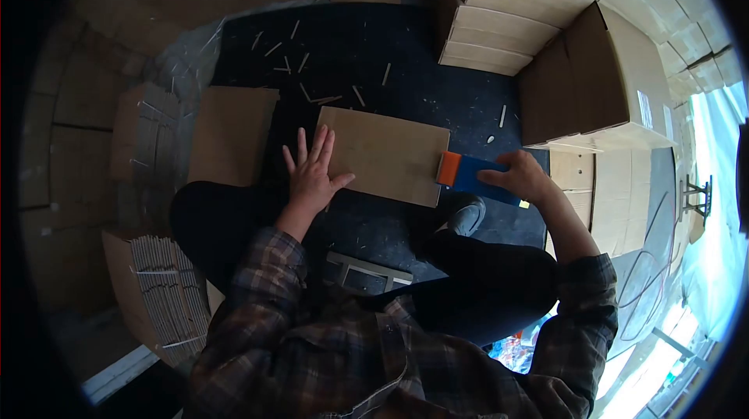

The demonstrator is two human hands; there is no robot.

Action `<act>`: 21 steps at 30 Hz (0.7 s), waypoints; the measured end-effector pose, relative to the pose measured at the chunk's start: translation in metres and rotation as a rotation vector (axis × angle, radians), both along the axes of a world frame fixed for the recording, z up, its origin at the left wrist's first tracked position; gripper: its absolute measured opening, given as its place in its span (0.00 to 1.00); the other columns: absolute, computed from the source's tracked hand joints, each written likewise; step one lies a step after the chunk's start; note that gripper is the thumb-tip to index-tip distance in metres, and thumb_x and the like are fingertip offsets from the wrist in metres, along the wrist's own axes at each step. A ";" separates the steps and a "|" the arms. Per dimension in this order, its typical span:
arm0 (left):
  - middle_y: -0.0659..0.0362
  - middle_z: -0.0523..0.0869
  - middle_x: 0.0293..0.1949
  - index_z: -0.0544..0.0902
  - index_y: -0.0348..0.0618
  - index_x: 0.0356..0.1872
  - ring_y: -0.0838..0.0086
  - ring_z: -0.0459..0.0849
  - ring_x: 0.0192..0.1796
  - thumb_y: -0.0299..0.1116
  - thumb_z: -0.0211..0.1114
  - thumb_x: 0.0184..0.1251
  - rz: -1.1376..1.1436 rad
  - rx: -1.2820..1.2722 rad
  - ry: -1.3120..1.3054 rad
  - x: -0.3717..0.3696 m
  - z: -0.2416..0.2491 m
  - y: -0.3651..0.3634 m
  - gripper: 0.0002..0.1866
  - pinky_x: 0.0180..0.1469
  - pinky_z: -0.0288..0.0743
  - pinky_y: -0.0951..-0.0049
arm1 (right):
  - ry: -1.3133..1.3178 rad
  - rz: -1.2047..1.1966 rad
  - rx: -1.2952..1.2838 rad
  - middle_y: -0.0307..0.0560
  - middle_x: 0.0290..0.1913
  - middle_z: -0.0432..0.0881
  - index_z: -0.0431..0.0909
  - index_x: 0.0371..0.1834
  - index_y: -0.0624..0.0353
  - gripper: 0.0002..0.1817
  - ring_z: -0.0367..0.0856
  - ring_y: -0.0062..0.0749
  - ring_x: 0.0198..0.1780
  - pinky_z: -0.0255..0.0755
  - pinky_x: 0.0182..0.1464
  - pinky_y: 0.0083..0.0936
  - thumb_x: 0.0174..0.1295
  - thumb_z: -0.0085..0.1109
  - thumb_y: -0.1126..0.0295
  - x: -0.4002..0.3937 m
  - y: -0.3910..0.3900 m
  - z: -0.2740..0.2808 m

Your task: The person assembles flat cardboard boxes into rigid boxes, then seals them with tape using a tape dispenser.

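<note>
A closed brown cardboard box [382, 152] lies in front of me between my legs. On its left end rests my left hand [313, 177], open with the fingers spread. My right hand [521, 177] is closed on a flat blue tool with an orange end [477, 175]. That orange end meets the right edge of the box. What kind of tool it is, I cannot make out. My right shoe [466, 216] is just below the tool.
A flat cardboard piece [232, 134] lies to the left. Bundles of strapped flat cardboard [168, 286] stand at lower left. Stacked boxes [515, 9] and a large open box [616, 79] fill the upper right. Small strips [303, 62] litter the dark floor [343, 37].
</note>
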State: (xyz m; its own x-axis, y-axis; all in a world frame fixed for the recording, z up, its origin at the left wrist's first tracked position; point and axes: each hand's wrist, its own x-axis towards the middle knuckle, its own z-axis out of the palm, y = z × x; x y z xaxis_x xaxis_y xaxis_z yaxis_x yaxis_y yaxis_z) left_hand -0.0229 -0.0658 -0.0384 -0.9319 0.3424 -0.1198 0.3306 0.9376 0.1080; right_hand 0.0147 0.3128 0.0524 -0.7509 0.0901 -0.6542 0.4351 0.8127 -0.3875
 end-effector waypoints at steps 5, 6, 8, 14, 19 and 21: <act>0.49 0.44 0.77 0.49 0.40 0.75 0.58 0.38 0.79 0.61 0.68 0.53 -0.206 0.051 -0.187 0.025 0.014 0.092 0.56 0.75 0.31 0.41 | -0.012 -0.005 0.003 0.59 0.43 0.85 0.81 0.51 0.67 0.36 0.86 0.41 0.45 0.78 0.52 0.32 0.52 0.67 0.42 -0.001 0.002 -0.006; 0.49 0.45 0.77 0.49 0.39 0.75 0.59 0.38 0.79 0.63 0.67 0.52 -0.293 0.123 -0.171 0.033 0.009 0.115 0.57 0.76 0.31 0.44 | -0.013 -0.013 0.002 0.59 0.43 0.85 0.81 0.51 0.67 0.36 0.86 0.41 0.45 0.78 0.52 0.32 0.52 0.67 0.42 0.001 0.002 -0.007; 0.48 0.45 0.77 0.49 0.37 0.75 0.60 0.39 0.79 0.65 0.66 0.52 -0.388 0.198 -0.154 0.042 -0.001 0.140 0.58 0.76 0.32 0.47 | 0.014 -0.020 0.028 0.59 0.43 0.85 0.81 0.51 0.65 0.36 0.86 0.41 0.45 0.78 0.52 0.31 0.53 0.66 0.42 0.003 0.003 -0.007; 0.52 0.47 0.77 0.50 0.38 0.75 0.63 0.41 0.79 0.61 0.63 0.57 -0.377 0.153 -0.054 0.046 -0.006 0.148 0.53 0.78 0.34 0.54 | 0.055 -0.084 -0.107 0.55 0.42 0.85 0.82 0.51 0.63 0.34 0.85 0.41 0.43 0.79 0.50 0.31 0.53 0.67 0.43 0.018 0.020 0.009; 0.53 0.47 0.77 0.51 0.39 0.75 0.64 0.42 0.79 0.58 0.63 0.58 -0.365 0.175 -0.052 0.047 -0.010 0.150 0.51 0.78 0.33 0.56 | 0.000 -0.078 -0.105 0.56 0.39 0.85 0.84 0.45 0.64 0.31 0.86 0.40 0.39 0.80 0.46 0.30 0.51 0.71 0.45 0.037 0.081 -0.003; 0.53 0.47 0.77 0.51 0.39 0.75 0.64 0.42 0.79 0.58 0.63 0.58 -0.365 0.168 -0.059 0.048 -0.010 0.150 0.51 0.78 0.33 0.56 | -0.012 -0.075 -0.064 0.55 0.37 0.85 0.84 0.43 0.64 0.30 0.86 0.39 0.38 0.80 0.45 0.29 0.51 0.71 0.45 0.039 0.084 -0.012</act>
State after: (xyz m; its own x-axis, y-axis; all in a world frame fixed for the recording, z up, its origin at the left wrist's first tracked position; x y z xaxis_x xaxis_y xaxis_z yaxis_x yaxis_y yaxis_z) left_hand 0.0251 0.0839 -0.0481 -0.7387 0.6689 -0.0835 0.6272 0.7274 0.2784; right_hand 0.0538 0.3965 0.0400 -0.7355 0.1035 -0.6696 0.4989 0.7514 -0.4319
